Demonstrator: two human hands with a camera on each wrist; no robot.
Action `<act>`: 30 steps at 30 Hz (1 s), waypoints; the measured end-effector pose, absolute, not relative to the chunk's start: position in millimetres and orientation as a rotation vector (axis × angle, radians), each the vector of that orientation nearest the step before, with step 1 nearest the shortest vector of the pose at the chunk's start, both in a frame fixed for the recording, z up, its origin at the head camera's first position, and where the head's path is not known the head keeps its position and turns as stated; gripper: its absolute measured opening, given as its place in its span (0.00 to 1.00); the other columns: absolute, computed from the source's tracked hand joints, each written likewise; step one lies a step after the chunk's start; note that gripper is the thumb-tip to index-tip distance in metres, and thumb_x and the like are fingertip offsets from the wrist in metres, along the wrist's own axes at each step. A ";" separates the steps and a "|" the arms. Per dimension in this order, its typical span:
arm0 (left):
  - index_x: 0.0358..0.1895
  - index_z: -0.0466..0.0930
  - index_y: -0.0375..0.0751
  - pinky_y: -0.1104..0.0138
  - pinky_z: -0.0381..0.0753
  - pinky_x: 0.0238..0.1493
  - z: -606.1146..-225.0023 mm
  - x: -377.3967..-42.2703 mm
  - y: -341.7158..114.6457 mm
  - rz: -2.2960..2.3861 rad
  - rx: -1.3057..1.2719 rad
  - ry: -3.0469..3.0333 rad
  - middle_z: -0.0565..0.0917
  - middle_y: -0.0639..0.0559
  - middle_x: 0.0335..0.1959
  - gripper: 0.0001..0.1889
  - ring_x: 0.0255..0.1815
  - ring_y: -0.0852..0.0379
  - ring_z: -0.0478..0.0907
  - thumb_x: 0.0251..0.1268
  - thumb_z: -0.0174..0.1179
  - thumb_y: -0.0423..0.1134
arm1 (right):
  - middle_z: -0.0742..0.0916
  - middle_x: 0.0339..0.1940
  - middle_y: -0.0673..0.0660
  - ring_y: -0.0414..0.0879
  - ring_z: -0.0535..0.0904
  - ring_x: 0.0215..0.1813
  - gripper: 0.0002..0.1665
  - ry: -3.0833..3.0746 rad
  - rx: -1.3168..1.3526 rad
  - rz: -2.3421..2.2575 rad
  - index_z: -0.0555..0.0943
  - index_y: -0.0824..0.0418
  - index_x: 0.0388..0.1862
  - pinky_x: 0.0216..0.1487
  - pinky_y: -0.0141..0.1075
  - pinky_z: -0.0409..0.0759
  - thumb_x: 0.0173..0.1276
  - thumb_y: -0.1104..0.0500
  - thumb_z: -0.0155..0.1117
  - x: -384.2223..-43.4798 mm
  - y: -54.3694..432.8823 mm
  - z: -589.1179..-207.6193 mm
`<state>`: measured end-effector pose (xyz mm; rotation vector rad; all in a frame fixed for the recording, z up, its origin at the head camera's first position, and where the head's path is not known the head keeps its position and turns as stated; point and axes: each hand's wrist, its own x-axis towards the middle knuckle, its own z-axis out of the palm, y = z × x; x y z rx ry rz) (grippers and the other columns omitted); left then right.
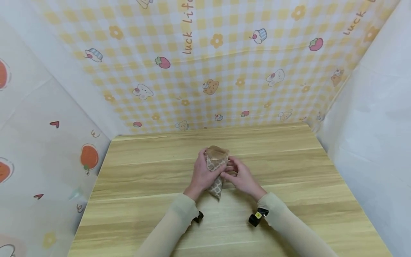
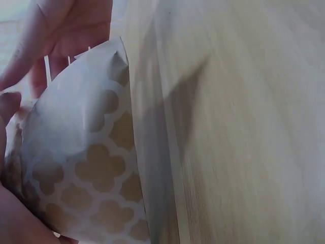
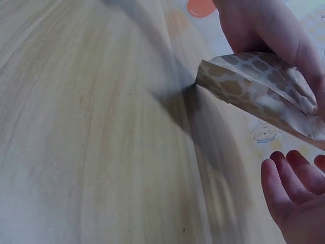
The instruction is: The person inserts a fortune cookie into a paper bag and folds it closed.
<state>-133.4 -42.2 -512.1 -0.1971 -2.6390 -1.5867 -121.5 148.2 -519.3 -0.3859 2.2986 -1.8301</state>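
Observation:
A brown paper bag [image 1: 217,186] with a white lattice pattern is held near the middle of the table, its plain brown mouth uppermost and its bottom narrowing to a point. My left hand [image 1: 204,175] grips it from the left, thumb across the front. Beside its right edge is my right hand [image 1: 243,179], fingers loosely bent and spread. In the right wrist view those fingers [image 3: 292,185] stand apart from the bag [image 3: 254,84]. The left wrist view shows the bag's patterned side [image 2: 101,168] close up; the inside of the bag is hidden.
The wood-grain table [image 1: 144,171] extends around both arms. Behind it hangs a yellow checked cloth [image 1: 199,103] with printed cakes and strawberries. White sheets border the left [image 1: 41,150] and right [image 1: 369,135]. Each wrist carries a small black camera [image 1: 255,218].

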 end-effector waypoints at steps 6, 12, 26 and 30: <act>0.82 0.50 0.42 0.49 0.80 0.63 -507.3 -129.8 -44.1 -1.772 -0.206 -2.625 0.74 0.39 0.67 0.54 0.61 0.44 0.77 0.62 0.72 0.59 | 0.86 0.57 0.69 0.62 0.86 0.55 0.40 2.352 -0.409 -1.794 0.68 0.69 0.75 0.52 0.40 0.88 0.69 0.65 0.74 -125.5 146.2 -520.2; 0.81 0.57 0.49 0.46 0.77 0.67 -502.7 -131.4 -60.8 -2.103 -0.324 -2.582 0.76 0.45 0.68 0.51 0.64 0.46 0.76 0.57 0.78 0.50 | 0.86 0.57 0.70 0.59 0.86 0.53 0.40 2.311 -0.442 -1.837 0.66 0.73 0.76 0.53 0.37 0.87 0.68 0.71 0.71 -126.8 152.0 -519.4; 0.66 0.80 0.45 0.60 0.86 0.49 -507.8 -131.6 -69.1 -2.202 -0.337 -2.437 0.86 0.44 0.53 0.32 0.48 0.51 0.83 0.57 0.79 0.42 | 0.81 0.64 0.73 0.57 0.84 0.61 0.39 2.096 -0.508 -1.946 0.65 0.72 0.76 0.58 0.38 0.86 0.69 0.72 0.70 -125.2 153.2 -515.1; 0.63 0.82 0.47 0.59 0.86 0.48 -509.6 -130.1 -64.6 -2.197 -0.276 -2.390 0.86 0.46 0.52 0.27 0.48 0.51 0.83 0.59 0.78 0.43 | 0.83 0.62 0.71 0.56 0.85 0.60 0.36 2.108 -0.465 -1.986 0.70 0.69 0.74 0.58 0.39 0.86 0.70 0.68 0.72 -126.9 148.6 -512.8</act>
